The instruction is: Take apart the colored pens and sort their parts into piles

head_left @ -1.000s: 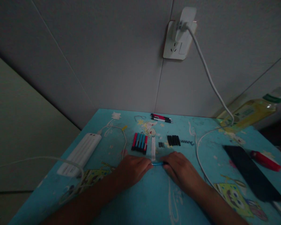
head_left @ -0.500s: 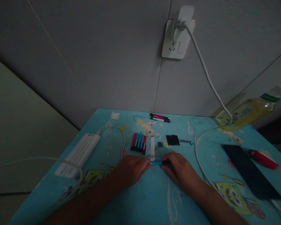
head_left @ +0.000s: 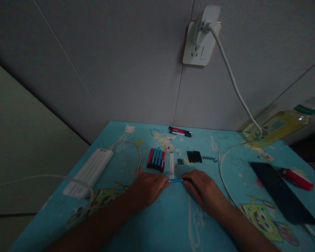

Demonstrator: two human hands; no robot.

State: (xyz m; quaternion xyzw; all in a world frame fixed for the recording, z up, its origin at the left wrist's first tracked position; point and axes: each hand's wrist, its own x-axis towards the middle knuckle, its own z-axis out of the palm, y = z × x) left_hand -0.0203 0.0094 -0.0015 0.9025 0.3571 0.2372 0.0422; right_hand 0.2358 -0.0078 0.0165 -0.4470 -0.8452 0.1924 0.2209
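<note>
Both hands are closed on one blue pen barrel (head_left: 175, 180), held level just above the table. My left hand (head_left: 149, 185) pinches its left end. Its dark right end is between the fingers of my right hand (head_left: 201, 185), which partly hide it. Beyond the barrel lie thin white refills (head_left: 171, 164) in a row. To their left is a row of red and blue pen barrels (head_left: 156, 159) with black ends. To the right are small dark pieces (head_left: 180, 161), several black grips (head_left: 194, 156) and some springs (head_left: 209, 159).
Two pens (head_left: 180, 131) lie near the wall. A white power strip (head_left: 89, 173) with cables is at left. On the right are an oil bottle (head_left: 280, 124) lying tilted, a dark flat phone-like slab (head_left: 282, 192) and a red object (head_left: 296, 179). A charger (head_left: 208, 21) is plugged into the wall socket.
My right hand has shifted slightly right along the barrel, and a little more blue shows between the hands. The view has moved slightly. The laid-out parts stay put.
</note>
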